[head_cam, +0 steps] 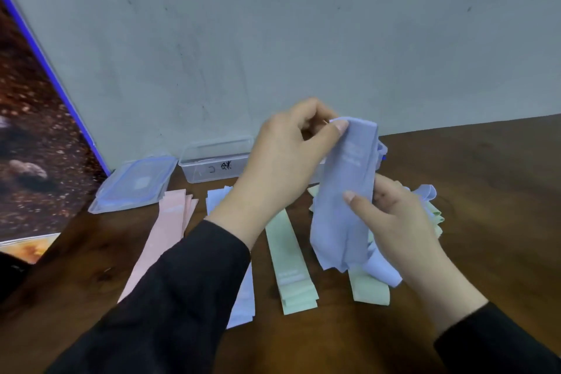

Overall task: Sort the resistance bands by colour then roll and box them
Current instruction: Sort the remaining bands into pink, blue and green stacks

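Note:
I hold a lilac-blue resistance band [341,209] up above the table. My left hand [282,161] pinches its top end and my right hand [391,222] grips its right side lower down, thumb on the front. Flat on the table lie a stack of pink bands [158,240], a stack of blue bands [244,297] partly under my left sleeve, and a stack of green bands [288,261]. An unsorted heap of green and blue bands [431,209] lies behind my right hand. A clear plastic box [212,161] stands open at the wall.
The box's lid [136,184] with a blue rim lies left of the box. A grey wall [273,39] closes the back of the wooden table [485,191]. A patterned board [36,130] leans at the left.

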A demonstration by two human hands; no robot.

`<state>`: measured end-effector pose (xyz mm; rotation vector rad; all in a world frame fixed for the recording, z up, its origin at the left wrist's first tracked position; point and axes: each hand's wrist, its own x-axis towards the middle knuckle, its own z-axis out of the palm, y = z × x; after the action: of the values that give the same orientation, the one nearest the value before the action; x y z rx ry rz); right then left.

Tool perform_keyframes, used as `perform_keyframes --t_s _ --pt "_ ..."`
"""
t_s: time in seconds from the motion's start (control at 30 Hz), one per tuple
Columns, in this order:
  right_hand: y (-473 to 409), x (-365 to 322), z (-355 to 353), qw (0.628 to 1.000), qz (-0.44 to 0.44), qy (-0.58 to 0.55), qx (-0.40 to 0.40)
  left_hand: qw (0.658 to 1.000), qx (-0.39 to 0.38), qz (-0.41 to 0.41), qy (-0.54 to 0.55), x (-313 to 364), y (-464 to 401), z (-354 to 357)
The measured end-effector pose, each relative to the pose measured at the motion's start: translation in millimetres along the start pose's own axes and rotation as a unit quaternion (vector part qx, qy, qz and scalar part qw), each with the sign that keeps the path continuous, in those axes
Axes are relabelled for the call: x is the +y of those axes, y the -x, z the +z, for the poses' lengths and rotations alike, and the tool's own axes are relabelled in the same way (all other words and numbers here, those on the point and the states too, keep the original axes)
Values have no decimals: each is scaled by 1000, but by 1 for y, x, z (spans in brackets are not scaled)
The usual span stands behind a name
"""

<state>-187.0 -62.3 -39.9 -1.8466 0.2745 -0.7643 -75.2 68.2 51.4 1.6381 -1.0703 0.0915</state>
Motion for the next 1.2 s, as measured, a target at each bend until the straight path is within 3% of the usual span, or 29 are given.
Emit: perform_keyframes --t_s 0.13,0.33,0.53,0.77,0.8,0.87,0.93,0.97,1.03,1.2 --pt "1 -17 10 999 13 -24 22 999 39 6 -7 27 -12 -27" --pt "19 -50 38 990 51 -104 -74 993 99 12 -56 41 -22 -73" --pt "59 -40 96 956 163 -176 -170 975 146 -86 -141 -17 -18 -120" --pt "74 -15 130 953 193 -85 -217 946 140 -183 -227 -97 -8 -141" --pt "72 -14 132 956 187 -62 -217 941 135 -192 -243 -104 -10 -142" --pt "68 -9 139 961 115 110 -228 928 110 -220 -280 -120 -11 -142" --pt "69 2 145 925 -3 305 -229 914 53 -251 -314 -138 -2 -137" --pt "71 7 148 910 -43 345 -225 908 21 -259 -330 -147 7 -132" --pt "78 26 157 898 -92 372 -218 901 -22 -267 -340 -159 32 -116" --pt "87 59 162 925 -162 310 -146 894 -106 -241 -363 -186 96 -74"
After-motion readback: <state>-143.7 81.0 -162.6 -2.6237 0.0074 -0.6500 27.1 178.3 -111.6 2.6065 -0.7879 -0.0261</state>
